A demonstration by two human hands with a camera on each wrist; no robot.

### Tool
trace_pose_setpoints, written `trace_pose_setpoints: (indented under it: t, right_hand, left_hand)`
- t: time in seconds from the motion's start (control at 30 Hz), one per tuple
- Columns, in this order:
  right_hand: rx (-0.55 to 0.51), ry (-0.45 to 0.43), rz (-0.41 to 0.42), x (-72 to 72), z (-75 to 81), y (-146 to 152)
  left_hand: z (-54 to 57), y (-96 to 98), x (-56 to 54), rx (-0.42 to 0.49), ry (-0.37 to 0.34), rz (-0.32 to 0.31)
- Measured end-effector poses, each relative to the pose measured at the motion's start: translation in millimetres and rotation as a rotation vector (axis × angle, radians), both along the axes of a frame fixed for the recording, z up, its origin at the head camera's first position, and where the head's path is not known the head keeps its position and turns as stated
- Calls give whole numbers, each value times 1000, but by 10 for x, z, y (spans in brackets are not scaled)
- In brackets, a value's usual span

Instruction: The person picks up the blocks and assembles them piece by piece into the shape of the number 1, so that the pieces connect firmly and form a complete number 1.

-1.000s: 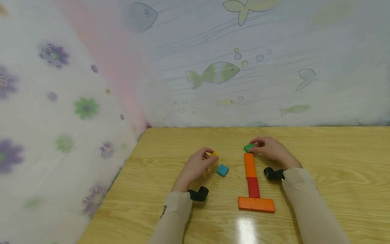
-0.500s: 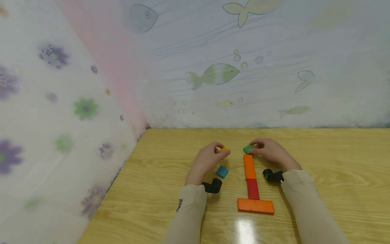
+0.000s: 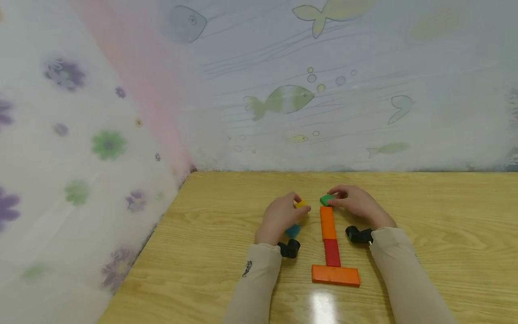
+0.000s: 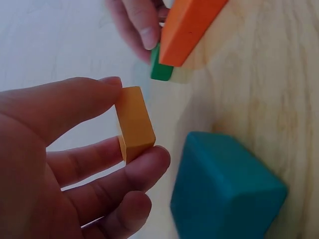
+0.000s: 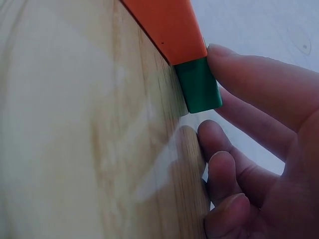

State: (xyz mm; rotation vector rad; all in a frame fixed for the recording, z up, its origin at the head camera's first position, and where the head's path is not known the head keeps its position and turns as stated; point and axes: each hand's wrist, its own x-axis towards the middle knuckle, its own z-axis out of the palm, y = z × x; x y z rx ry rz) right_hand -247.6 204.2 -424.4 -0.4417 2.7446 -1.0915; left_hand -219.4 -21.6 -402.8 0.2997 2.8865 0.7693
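My left hand (image 3: 281,217) pinches a small yellow block (image 3: 301,204) between thumb and fingers. In the left wrist view this block (image 4: 135,122) is tilted and stands apart from the others. A blue block (image 3: 293,231) lies on the table just below that hand, partly covered by it. My right hand (image 3: 358,206) holds a green block (image 3: 325,200) by thumb and forefinger at the far end of an orange block (image 3: 328,223). The right wrist view has the green block (image 5: 198,87) right against the orange one's end, its other fingers curled loosely near the tabletop.
Behind the orange block's near end comes a red block (image 3: 332,253), then a second orange block (image 3: 336,275) laid crosswise. All rest on a wood-grain table (image 3: 218,261). A wall with painted fish (image 3: 289,99) rises at the back, and a flowered one (image 3: 109,145) on the left.
My left hand has carried the yellow block to the right, toward the row, then slightly nearer me. It now partly covers the blue block. The right hand stays at the green block.
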Motion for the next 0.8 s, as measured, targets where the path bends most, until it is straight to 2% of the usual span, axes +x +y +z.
trace_pose_setpoints:
  t: [0.37,0.8]
  right_hand:
    - [8,10,-17,-5,-4,-12]
    - [17,-1,-5,-27,-20,-7]
  left_hand:
    - [-67,67,-11,-100,27,-21]
    - [-85,95,-16,-51,13,-23]
